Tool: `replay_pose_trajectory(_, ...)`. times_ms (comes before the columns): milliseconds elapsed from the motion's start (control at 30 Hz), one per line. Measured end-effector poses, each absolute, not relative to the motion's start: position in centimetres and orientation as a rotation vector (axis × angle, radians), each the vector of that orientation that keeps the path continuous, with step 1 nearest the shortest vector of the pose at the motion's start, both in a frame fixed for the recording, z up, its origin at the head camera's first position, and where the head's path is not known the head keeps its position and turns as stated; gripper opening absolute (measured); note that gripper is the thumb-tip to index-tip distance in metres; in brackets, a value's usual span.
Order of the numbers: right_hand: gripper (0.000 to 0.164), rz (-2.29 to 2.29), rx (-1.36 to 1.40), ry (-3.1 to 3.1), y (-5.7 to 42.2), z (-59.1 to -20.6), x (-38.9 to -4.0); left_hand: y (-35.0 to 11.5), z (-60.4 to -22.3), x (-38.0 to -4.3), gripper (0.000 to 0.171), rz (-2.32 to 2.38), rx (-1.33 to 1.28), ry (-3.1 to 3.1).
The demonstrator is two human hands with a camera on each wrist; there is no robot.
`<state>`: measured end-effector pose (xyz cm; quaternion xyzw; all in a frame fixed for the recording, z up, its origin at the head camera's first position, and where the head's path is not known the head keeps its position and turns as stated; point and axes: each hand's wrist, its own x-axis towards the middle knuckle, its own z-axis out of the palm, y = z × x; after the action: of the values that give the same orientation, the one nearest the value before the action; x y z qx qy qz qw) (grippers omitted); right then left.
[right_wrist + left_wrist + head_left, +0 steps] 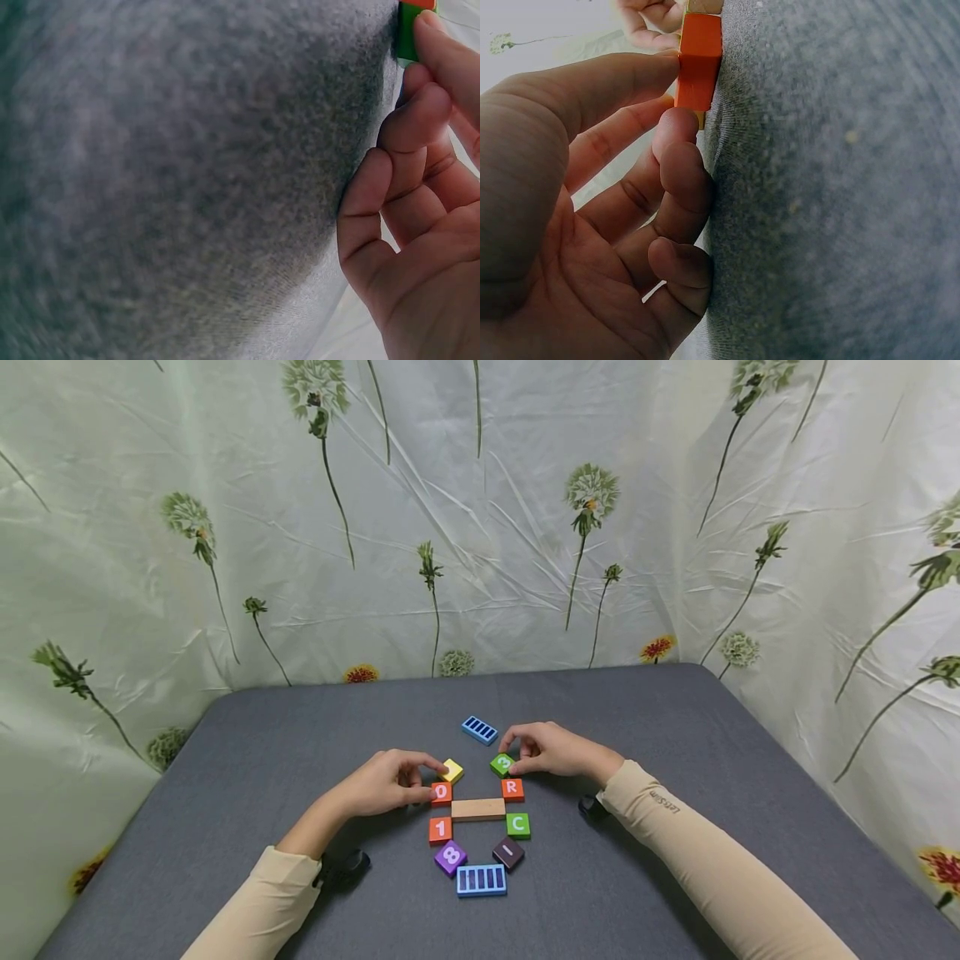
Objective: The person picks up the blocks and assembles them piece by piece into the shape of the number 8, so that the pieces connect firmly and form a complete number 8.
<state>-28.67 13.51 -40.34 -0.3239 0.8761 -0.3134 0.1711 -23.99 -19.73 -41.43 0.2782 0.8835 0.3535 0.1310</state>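
Observation:
My left hand (390,783) has its index fingertip on a yellow block (453,771) and its thumb against the orange block (443,794) marked 0. In the left wrist view, that orange block (699,64) is right at the thumb tip, with the other fingers curled beside it. Opposite, my right hand (557,750) pinches the green block (497,767) marked 3 between thumb and index finger. An orange R block (512,791) lies just nearer than the green one. Part of the green block (407,34) shows by the thumb in the right wrist view.
A wooden plank (477,810) lies between the two columns of blocks. Nearer are an orange 1 block (441,831), a green C block (518,826), a purple 8 block (451,857), a dark block (509,853) and a blue barred block (482,882). Another blue block (479,730) lies farther back.

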Motion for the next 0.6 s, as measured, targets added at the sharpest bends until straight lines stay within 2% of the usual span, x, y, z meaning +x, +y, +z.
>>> replay_pose_trajectory(600, 0.028, -0.860, -0.908, 2.487, 13.26, -40.13, -28.34, -19.80, -41.47, -24.09, 0.034, 1.027, 0.806, 2.556)
